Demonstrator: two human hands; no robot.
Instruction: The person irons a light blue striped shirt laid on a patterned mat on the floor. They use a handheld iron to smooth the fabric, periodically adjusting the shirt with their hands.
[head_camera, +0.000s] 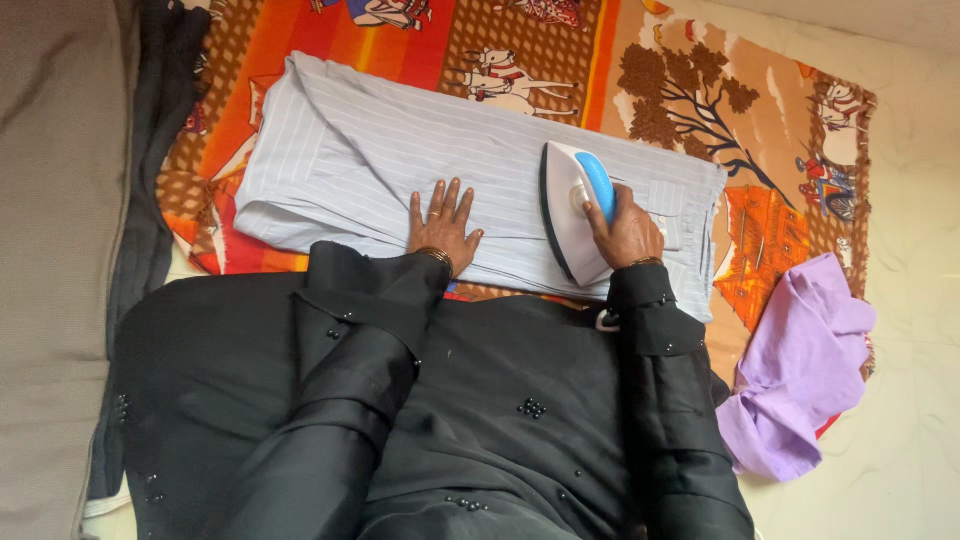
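Note:
A folded light grey striped garment (380, 160) lies flat on a colourful orange patterned blanket (330, 40). My left hand (442, 222) presses flat on the garment near its front edge, fingers spread. My right hand (625, 230) grips the blue handle of a white and blue iron (575, 205), which is tilted on its side on the right part of the garment. Both arms wear black sleeves with small beads.
A crumpled lilac cloth (800, 365) lies at the right on the blanket's edge and the pale floor (920, 200). A grey cushion or mattress (50, 250) runs along the left. A dark cloth (160, 120) lies beside it.

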